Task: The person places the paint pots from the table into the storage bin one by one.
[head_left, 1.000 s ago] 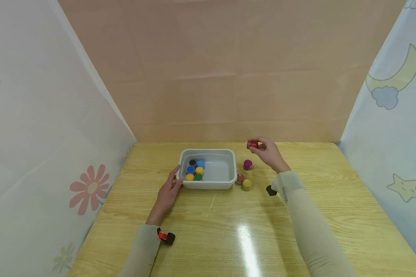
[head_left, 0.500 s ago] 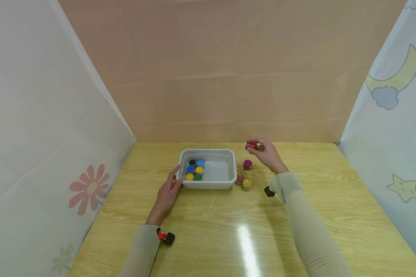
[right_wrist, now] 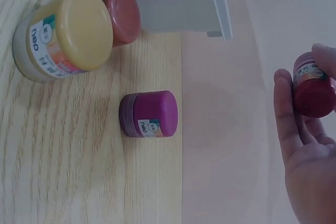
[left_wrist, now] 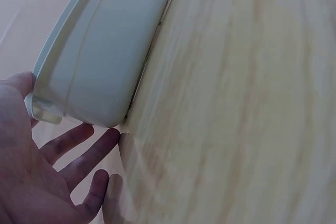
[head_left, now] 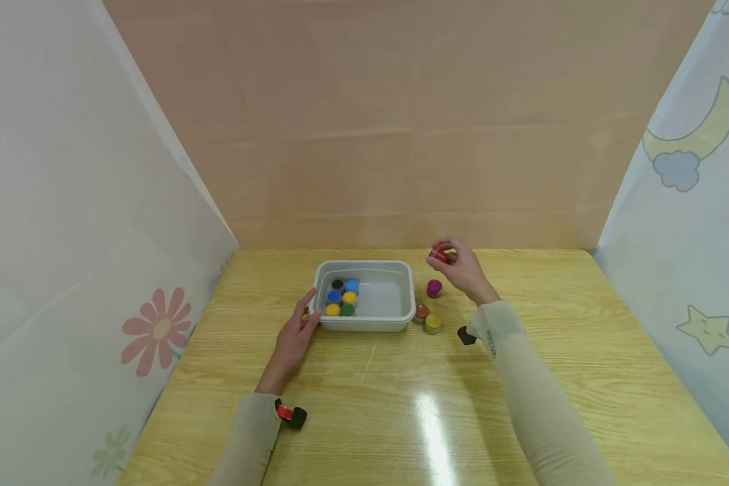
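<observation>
Wood table (head_left: 364, 432): left hand (head_left: 293, 339), spread, is touching the left end of tray (head_left: 364, 325); right hand (head_left: 464, 268) is pinching red jar (right_wrist: 314, 88). I'm judging it light, rigid, best side-gripped.

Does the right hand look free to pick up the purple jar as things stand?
Probably not yet: nothing seems to block the way to the purple jar, but the right hand is holding the red jar.
</observation>
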### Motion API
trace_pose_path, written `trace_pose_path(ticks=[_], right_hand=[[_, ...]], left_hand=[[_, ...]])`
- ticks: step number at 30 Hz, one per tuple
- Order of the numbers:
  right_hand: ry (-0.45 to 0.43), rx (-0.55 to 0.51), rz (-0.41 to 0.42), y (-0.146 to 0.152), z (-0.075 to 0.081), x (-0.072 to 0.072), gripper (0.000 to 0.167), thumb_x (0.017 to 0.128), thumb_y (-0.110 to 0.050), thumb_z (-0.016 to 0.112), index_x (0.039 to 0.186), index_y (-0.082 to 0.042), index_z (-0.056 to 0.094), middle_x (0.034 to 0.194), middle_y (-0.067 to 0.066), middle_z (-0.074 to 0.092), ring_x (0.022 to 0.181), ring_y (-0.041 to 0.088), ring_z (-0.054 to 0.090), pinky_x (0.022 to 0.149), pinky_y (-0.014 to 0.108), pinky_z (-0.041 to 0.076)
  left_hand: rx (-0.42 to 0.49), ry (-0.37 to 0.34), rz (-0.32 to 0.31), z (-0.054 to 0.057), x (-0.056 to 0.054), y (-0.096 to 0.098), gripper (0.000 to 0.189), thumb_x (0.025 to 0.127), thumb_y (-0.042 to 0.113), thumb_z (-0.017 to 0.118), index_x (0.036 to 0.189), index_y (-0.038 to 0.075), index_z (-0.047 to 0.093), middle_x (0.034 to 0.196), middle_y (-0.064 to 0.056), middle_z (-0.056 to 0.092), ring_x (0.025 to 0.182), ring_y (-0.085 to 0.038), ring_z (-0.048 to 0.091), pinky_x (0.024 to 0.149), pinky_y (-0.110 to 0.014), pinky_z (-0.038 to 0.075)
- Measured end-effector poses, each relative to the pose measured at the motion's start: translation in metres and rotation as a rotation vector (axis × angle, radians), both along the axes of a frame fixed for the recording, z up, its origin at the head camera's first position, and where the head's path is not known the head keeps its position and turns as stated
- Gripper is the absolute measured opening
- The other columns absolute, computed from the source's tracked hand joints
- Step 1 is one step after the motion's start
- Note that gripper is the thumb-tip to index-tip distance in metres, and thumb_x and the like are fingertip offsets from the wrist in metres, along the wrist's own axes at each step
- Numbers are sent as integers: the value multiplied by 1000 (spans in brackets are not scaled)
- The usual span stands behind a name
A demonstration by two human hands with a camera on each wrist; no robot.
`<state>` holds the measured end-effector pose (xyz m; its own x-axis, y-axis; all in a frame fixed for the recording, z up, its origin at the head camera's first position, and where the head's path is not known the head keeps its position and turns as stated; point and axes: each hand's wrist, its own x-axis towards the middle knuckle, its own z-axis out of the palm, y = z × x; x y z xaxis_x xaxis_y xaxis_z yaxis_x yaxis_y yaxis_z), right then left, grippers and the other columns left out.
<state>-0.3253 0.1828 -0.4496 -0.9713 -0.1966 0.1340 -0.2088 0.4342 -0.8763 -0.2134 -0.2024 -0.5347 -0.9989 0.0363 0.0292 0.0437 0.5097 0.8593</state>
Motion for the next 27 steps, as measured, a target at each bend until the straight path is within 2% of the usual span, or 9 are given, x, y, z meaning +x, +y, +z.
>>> trace_pose_path(ticks=[6,11,18,22,24,27], right_hand=[[20,9,14,-5,0,0,38,100,-25,72,130,-6,58,125,17,63,108,33,67,93,36,55],[21,-9,39,-8,-1,-1,43,98,-29,74,128,-2,59,121,17,67,108,32,65,95,39,53],[20,2,49,-15,0,-1,40,97,-23,75,125,1,61,122,21,69,109,33,63,88,27,49],[-9,5,64,-23,17,11,39,98,-15,73,126,7,59,121,26,68,106,38,65,82,23,51],[-16,6,77,-26,26,18,38,98,-15,73,126,8,59,120,26,68,104,39,65,81,26,54],[-16,8,76,-27,20,14,39,97,-21,75,127,0,61,121,20,69,106,36,67,88,38,59]], left_hand=[[-8,-11,0,1,1,0,57,107,61,41,160,51,25,149,-14,54,119,-34,66,107,-61,46],[-9,-8,1,3,0,1,57,107,60,41,161,49,24,149,-14,54,118,-34,66,107,-61,47],[-18,3,-1,2,0,1,58,108,58,42,162,45,25,149,-16,54,118,-34,66,106,-61,47],[-17,-10,5,2,0,1,57,107,61,41,161,50,24,151,-15,53,121,-36,65,108,-62,46],[-13,-18,5,2,1,1,57,107,61,41,160,51,24,152,-15,52,124,-38,64,109,-63,45],[-6,-26,5,2,1,2,57,106,62,41,160,52,24,153,-16,51,126,-40,63,109,-63,44]])
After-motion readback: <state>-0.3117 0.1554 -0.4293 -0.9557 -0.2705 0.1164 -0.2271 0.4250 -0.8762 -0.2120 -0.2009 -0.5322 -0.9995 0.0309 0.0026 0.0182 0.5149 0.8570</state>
